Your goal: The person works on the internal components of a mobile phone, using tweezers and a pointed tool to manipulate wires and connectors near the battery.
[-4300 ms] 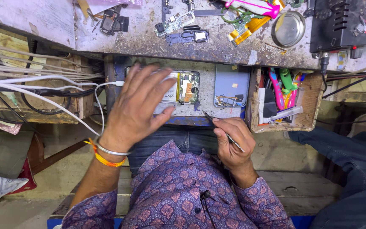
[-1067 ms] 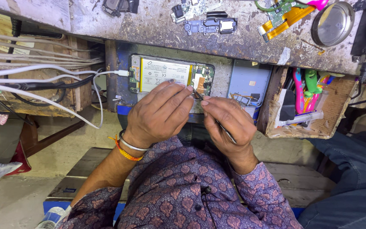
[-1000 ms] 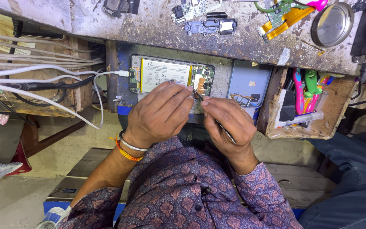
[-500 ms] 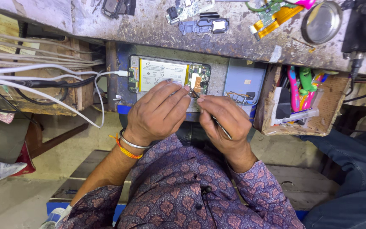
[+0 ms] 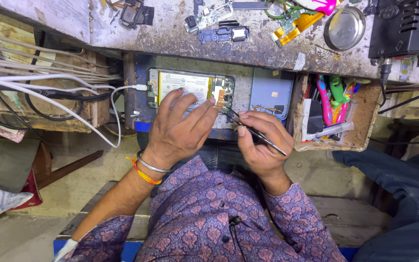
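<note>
2 hands work below the scarred counter (image 5: 170,36). An opened phone (image 5: 190,92), back cover off with its pale battery showing, lies on a ledge under the counter's edge, a white cable (image 5: 88,92) plugged into its left end. My left hand (image 5: 175,131) rests spread open on the phone, fingertips pressing the battery. My right hand (image 5: 260,143) pinches slim tweezers (image 5: 253,131), tips at the phone's right end.
</note>
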